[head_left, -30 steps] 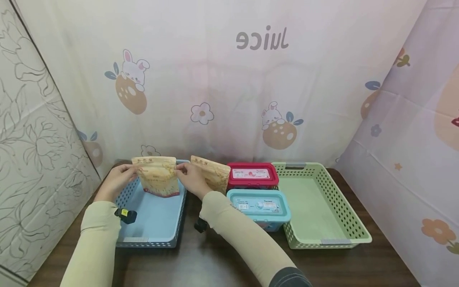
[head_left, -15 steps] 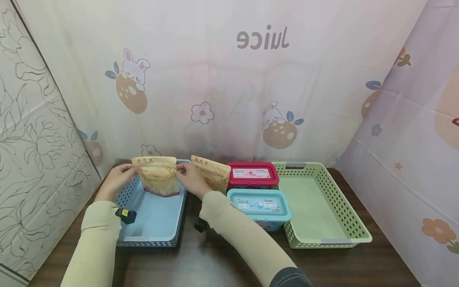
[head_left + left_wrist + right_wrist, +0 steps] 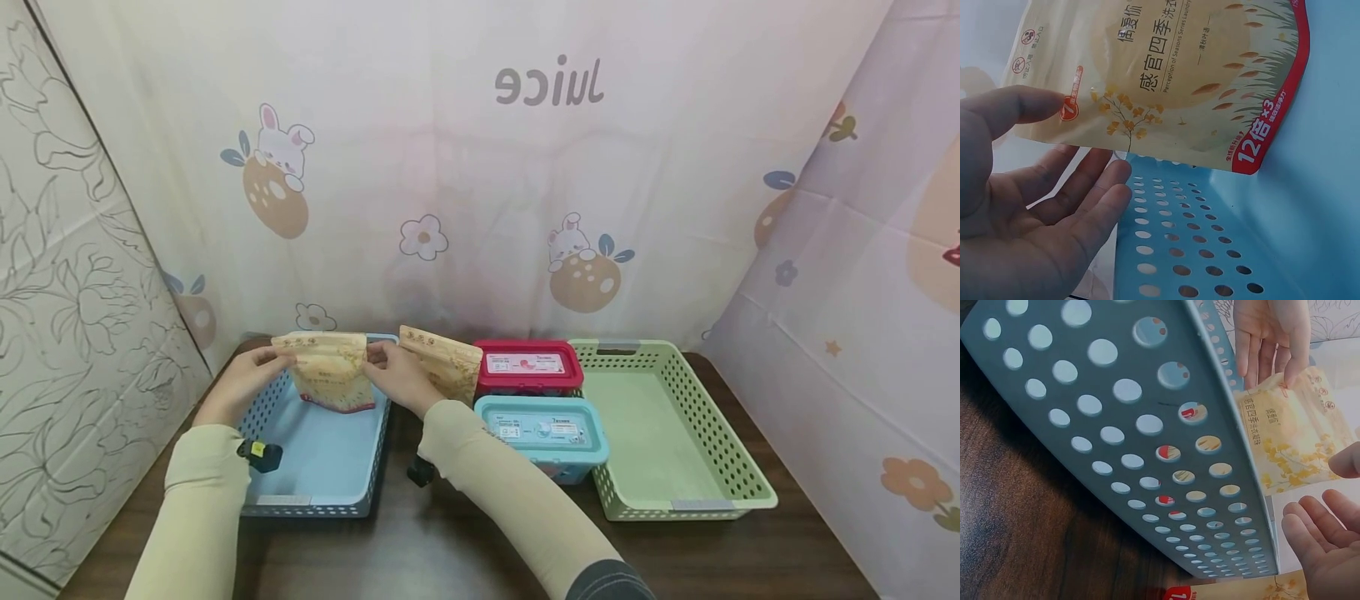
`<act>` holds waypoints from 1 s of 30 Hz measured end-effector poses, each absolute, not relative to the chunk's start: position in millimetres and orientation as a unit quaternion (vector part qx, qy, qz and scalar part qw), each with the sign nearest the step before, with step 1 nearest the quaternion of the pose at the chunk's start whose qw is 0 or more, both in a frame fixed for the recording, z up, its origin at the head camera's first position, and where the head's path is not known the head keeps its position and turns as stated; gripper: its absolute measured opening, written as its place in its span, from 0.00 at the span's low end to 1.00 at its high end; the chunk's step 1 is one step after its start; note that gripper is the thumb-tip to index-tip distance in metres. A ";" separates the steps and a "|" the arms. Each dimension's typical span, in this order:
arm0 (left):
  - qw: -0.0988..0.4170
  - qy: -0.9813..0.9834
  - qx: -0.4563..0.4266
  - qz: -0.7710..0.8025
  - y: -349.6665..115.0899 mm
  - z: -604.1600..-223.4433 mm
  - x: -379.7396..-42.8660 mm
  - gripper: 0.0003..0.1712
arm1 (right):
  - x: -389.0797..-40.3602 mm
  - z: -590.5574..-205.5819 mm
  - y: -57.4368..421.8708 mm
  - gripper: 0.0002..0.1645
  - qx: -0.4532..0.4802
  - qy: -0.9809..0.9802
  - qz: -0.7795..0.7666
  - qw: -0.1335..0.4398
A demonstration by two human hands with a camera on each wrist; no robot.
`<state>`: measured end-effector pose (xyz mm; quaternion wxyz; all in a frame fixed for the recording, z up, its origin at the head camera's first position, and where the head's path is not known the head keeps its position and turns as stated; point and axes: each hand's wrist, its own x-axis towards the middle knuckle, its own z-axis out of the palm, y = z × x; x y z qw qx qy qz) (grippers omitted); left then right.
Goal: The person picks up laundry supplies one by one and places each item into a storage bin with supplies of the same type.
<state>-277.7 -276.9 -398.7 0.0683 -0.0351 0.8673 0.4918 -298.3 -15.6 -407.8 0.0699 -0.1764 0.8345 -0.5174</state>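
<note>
Pouch [image 3: 330, 375] near upright in back part of blue basket [image 3: 318, 458], top above the rim, left hand [image 3: 238, 385] pinching one side edge, right hand [image 3: 402, 373] the other; cannot tell if its base touches the basket floor. Open floor from pouch to front rim; right-hand wall close under right hand. To the right: second pouch [image 3: 453, 371] just beside that hand, red box [image 3: 528, 383], turquoise box [image 3: 551, 454] partly behind right sleeve [image 3: 517, 500], then green basket [image 3: 648, 442].

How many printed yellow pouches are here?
2: the first pouch partly inside the blue perforated plastic basket, the second pouch between that basket and the red plastic box. Others may be hidden.
</note>
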 end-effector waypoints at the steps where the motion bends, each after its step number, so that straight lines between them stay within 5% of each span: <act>1: 0.070 0.868 -0.035 0.490 -277.5 -399.1 -277.6 0.49 | -298.1 -408.1 -15.6 0.23 -0.177 0.834 -0.517 0.072; 30: 0.072 0.870 -0.016 0.488 -280.2 -385.7 -267.1 0.54 | -294.2 -406.6 -3.9 0.33 -0.194 0.816 -0.535 0.102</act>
